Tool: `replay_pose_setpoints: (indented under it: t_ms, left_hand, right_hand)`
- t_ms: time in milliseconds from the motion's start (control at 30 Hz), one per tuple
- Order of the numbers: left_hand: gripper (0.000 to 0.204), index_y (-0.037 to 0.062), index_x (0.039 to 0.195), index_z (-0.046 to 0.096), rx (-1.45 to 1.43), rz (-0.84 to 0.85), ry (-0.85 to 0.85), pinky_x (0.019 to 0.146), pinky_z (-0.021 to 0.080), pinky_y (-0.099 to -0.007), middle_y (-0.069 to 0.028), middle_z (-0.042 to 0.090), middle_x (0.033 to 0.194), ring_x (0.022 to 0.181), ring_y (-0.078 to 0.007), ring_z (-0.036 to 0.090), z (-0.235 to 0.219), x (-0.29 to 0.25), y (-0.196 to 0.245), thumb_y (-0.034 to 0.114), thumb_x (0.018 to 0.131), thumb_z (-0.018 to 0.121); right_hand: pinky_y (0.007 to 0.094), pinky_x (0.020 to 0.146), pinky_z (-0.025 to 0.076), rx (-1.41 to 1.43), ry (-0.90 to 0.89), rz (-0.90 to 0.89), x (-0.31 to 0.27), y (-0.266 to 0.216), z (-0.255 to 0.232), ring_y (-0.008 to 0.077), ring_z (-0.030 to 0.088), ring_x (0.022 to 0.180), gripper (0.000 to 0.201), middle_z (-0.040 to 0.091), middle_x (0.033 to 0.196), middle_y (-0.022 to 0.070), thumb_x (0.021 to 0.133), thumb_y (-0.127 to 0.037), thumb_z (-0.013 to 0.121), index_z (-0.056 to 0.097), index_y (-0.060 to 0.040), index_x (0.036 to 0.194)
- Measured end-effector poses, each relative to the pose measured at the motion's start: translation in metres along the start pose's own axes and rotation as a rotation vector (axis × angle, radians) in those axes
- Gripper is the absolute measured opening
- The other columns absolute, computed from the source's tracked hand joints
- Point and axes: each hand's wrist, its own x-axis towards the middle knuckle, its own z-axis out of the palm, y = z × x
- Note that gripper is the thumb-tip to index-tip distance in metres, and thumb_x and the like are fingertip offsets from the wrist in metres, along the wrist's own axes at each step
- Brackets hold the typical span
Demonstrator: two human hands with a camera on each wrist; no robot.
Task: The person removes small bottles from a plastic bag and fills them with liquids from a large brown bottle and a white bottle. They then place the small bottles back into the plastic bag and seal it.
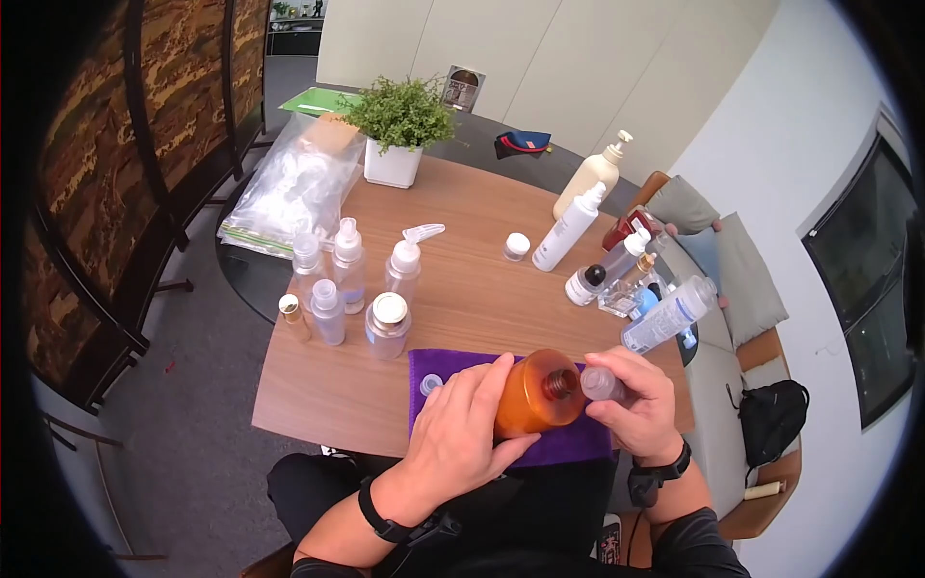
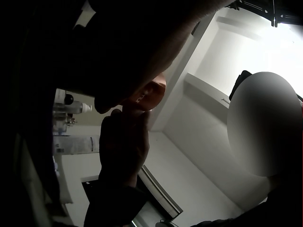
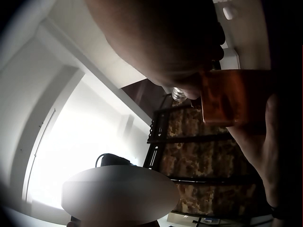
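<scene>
Left hand (image 1: 453,433) grips amber bottle (image 1: 523,409), neck tilted toward small translucent bottle (image 1: 601,383) (over purple towel's (image 1: 578,448) right edge), pinched by right hand (image 1: 644,405).

Your orange bottle (image 1: 538,395) looks like smooth, glossy, see-through plastic, and the small bottle (image 1: 602,383) beside it is clear plastic. Beneath them you have a matt purple cloth (image 1: 576,441). Your table (image 1: 462,289) shows smooth brown wood grain with a low sheen. You see the zip bag (image 1: 294,183) as thin, shiny, crinkled plastic, the plant pot (image 1: 392,165) as smooth white, and the sofa cushions (image 1: 747,270) as soft, matt grey fabric.
</scene>
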Motion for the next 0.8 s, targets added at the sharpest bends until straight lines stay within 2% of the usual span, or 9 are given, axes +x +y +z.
replay_pose_setpoints:
  t_ms: [67,200,267,400,800]
  left_hand:
    - [0.099,-0.0036,0.157,0.045,0.009,0.016,0.018,0.086,0.055,-0.0453,-0.0192,0.066,0.129,0.113,-0.0362,0.068,0.0,0.0,0.0,0.024,0.077,0.096]
    - [0.098,-0.0029,0.157,0.045,0.013,0.016,0.012,0.086,0.055,-0.0451,-0.0188,0.066,0.13,0.113,-0.0359,0.068,-0.001,0.001,0.001,0.024,0.077,0.096]
    - [0.105,-0.0008,0.156,0.043,0.015,0.015,-0.003,0.09,0.056,-0.0472,-0.0239,0.065,0.131,0.111,-0.0415,0.069,-0.001,0.0,0.001,0.024,0.072,0.101]
    - [0.106,-0.0008,0.157,0.042,0.015,0.02,0.0,0.091,0.056,-0.0474,-0.0236,0.066,0.131,0.112,-0.0413,0.069,-0.001,0.0,0.0,0.024,0.072,0.101]
    - [0.105,-0.0007,0.157,0.043,0.028,0.005,0.007,0.093,0.057,-0.0477,-0.0219,0.066,0.131,0.115,-0.0401,0.069,0.001,-0.001,-0.001,0.026,0.073,0.1]
  right_hand:
    - [0.0327,0.087,0.054,-0.041,-0.018,-0.013,0.003,-0.004,-0.004,0.0236,0.071,0.1,0.052,0.075,0.113,0.0142,0.084,-0.006,0.09,0.073,0.0032,0.133]
    - [0.032,0.083,0.054,-0.127,-0.047,-0.046,0.006,-0.006,-0.008,0.0234,0.072,0.095,0.054,0.075,0.109,0.0138,0.082,-0.006,0.091,0.074,0.0029,0.132]
    - [0.032,0.082,0.054,-0.143,-0.063,-0.043,0.008,-0.011,-0.011,0.0235,0.071,0.094,0.054,0.075,0.108,0.0139,0.082,-0.006,0.091,0.074,0.0027,0.132]
    - [0.0325,0.079,0.054,-0.224,-0.109,-0.05,0.013,-0.018,-0.017,0.0243,0.071,0.09,0.053,0.076,0.105,0.0141,0.082,-0.006,0.091,0.075,0.0026,0.131]
    - [0.0345,0.078,0.056,-0.357,-0.211,-0.05,0.028,-0.043,-0.027,0.027,0.071,0.089,0.051,0.078,0.106,0.0148,0.082,-0.006,0.091,0.076,0.0021,0.13]
